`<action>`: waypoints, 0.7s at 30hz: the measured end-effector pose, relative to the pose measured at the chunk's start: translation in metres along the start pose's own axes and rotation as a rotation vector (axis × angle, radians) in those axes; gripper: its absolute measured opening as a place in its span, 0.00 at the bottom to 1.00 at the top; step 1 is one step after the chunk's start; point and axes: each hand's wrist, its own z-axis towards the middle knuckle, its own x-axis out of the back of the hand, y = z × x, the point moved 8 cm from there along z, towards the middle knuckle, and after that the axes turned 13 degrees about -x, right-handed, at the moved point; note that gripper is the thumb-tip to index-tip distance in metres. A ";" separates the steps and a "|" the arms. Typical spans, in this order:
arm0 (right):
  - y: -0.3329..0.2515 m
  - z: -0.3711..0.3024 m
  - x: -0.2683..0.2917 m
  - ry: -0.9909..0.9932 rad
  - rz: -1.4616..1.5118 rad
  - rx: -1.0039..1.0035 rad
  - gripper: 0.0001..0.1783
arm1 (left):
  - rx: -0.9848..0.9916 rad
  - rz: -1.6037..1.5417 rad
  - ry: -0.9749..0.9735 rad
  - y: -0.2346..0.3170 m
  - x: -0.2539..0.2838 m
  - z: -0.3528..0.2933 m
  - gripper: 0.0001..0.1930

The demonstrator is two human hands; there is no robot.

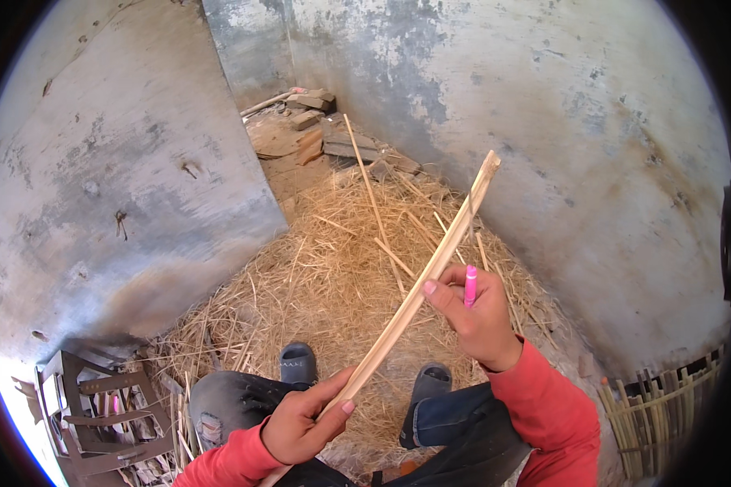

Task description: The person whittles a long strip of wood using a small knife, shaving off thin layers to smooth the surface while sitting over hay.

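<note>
A long pale split bamboo strip [395, 325] runs slantwise from my lap up to the far right. My left hand [309, 418] is wrapped round its lower part, above my left knee. Higher up, my right hand [481, 321] pinches the strip's edge between thumb and fingers. A pink marker [470, 286] is tucked in the same right hand and sticks up between the fingers. The strip's lower end passes behind my left wrist and sleeve.
Shavings and loose strips [365, 203] cover the floor ahead. Bricks and rubble [309, 114] lie in the far corner. A metal frame stool [114, 414] stands at the lower left, and a slatted bamboo basket [658, 418] at the lower right. Walls [560, 162] close in on both sides.
</note>
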 end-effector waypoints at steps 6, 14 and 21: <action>0.005 0.002 0.036 0.127 0.110 -0.022 0.13 | 0.035 0.080 -0.122 0.002 0.000 -0.005 0.28; 0.012 0.008 0.074 0.160 0.400 0.043 0.17 | 0.045 0.148 -0.337 0.002 -0.007 -0.008 0.26; 0.006 0.005 0.048 0.070 0.249 -0.010 0.09 | 0.063 0.179 -0.386 -0.004 -0.004 -0.011 0.21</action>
